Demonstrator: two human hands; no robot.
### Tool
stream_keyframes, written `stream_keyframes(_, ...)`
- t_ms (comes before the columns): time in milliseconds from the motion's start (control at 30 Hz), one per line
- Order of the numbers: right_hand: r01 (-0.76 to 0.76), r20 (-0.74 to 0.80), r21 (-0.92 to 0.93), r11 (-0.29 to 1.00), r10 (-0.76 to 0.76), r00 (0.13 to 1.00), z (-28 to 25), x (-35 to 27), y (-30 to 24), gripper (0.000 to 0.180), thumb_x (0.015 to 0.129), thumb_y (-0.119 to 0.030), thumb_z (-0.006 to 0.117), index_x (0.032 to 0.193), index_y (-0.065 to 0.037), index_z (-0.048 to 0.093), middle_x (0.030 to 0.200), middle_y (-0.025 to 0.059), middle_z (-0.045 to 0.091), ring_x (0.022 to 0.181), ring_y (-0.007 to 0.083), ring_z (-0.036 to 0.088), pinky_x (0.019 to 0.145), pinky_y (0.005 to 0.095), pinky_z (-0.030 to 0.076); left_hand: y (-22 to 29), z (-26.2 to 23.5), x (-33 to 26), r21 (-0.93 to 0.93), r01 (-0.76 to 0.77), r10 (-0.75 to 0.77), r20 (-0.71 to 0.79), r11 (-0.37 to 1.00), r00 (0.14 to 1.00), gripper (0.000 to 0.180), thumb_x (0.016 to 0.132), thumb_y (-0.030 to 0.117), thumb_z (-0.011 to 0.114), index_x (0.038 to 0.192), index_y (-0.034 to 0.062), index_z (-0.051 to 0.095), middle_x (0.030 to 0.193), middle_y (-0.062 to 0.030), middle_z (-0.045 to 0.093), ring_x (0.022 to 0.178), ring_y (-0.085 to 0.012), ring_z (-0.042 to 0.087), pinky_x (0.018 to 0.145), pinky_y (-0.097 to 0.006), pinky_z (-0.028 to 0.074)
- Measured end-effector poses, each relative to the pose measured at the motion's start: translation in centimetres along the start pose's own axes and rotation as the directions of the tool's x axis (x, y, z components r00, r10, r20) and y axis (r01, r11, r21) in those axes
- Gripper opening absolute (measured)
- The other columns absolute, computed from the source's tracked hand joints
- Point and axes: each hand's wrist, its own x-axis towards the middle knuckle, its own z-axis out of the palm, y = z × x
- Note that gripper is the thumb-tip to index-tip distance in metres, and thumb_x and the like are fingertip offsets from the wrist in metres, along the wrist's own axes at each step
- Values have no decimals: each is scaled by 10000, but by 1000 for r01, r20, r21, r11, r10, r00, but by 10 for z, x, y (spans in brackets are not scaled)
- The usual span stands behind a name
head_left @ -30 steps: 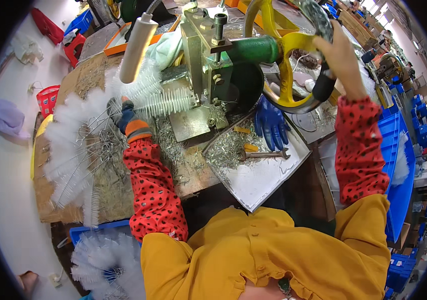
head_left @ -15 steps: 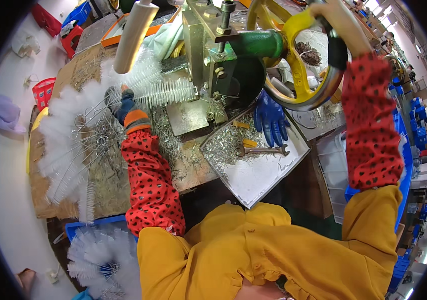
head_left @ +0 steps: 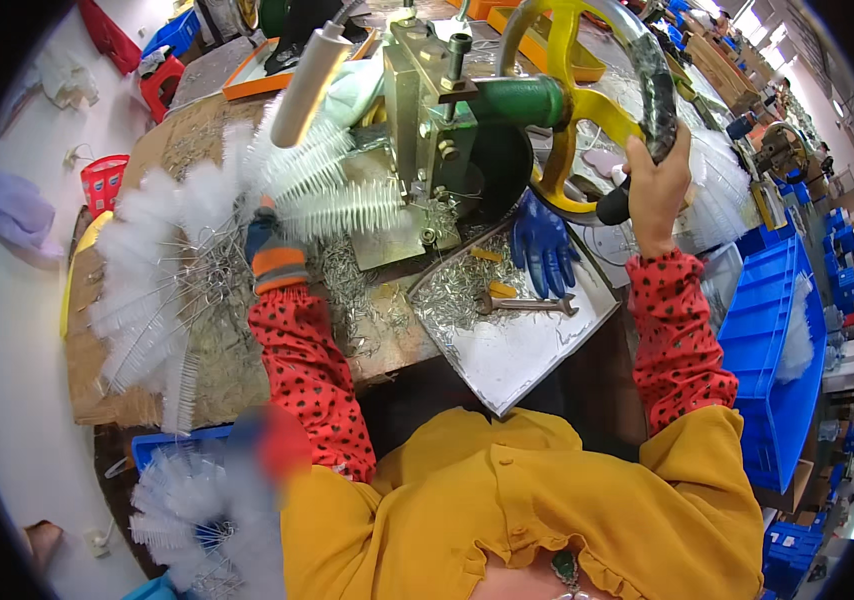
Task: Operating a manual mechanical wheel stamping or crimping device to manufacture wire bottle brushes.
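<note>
My left hand (head_left: 265, 242), in a dark glove with an orange cuff, is closed on the left end of a white-bristled bottle brush (head_left: 342, 210). That brush lies level, its right end against the metal block (head_left: 422, 120) of a green hand press (head_left: 517, 102). My bare right hand (head_left: 661, 188) wraps round the lower right rim of the press's yellow handwheel (head_left: 579, 100), close to a black knob (head_left: 614, 203). More white brushes with wire loops (head_left: 137, 290) fan out on the bench left of my left hand. A white cylindrical handle (head_left: 309, 85) hangs above the brush.
A white tray (head_left: 522, 365) holds metal bits, a wrench (head_left: 532, 304) and a blue glove (head_left: 544, 245). Metal scraps (head_left: 347, 280) litter the wooden bench. More brushes (head_left: 209, 520) sit low left; a blue crate (head_left: 767, 350) stands right. A red-grey blur (head_left: 282, 445) overlaps my left sleeve.
My right hand has come down from the top of the handwheel toward me, and the wheel has turned. My left hand stays at the brush's end. The whole view has shifted slightly.
</note>
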Motion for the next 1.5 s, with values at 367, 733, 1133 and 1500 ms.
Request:
stream_keyframes(367,-54,-133,157,986,75,988,22,-62,61,592,824,-136,673,1283,30,338,1076,161,540,945,210,541,859,329,434,-24,-47,-9,256,-115,70,180,960,981,328,857,292,638,985,-7,674,912,-83,670,749,-207,627,667,-329,519)
stream_keyframes(733,-37,73,1,999,37,997,-3,-31,1,444,858,-144,630,1188,19,381,743,114,619,583,182,650,506,290,497,-30,-50,5,489,-83,-28,215,869,976,275,808,252,646,960,27,697,919,-101,675,765,-213,625,700,-341,510)
stream_keyframes(1133,-304,630,23,952,223,744,13,142,-83,172,728,-110,591,791,46,629,609,83,591,472,141,576,436,250,468,-23,-52,20,541,-165,0,291,824,957,235,802,234,656,972,89,729,922,-41,678,765,-140,593,717,-293,465)
stream_keyframes(1500,18,221,-237,971,36,975,5,55,-66,329,817,-239,647,1034,-16,540,710,40,586,489,105,514,465,243,428,-26,-50,31,589,-178,111,149,788,983,301,669,298,779,815,43,717,777,-24,627,651,-150,518,629,-298,430)
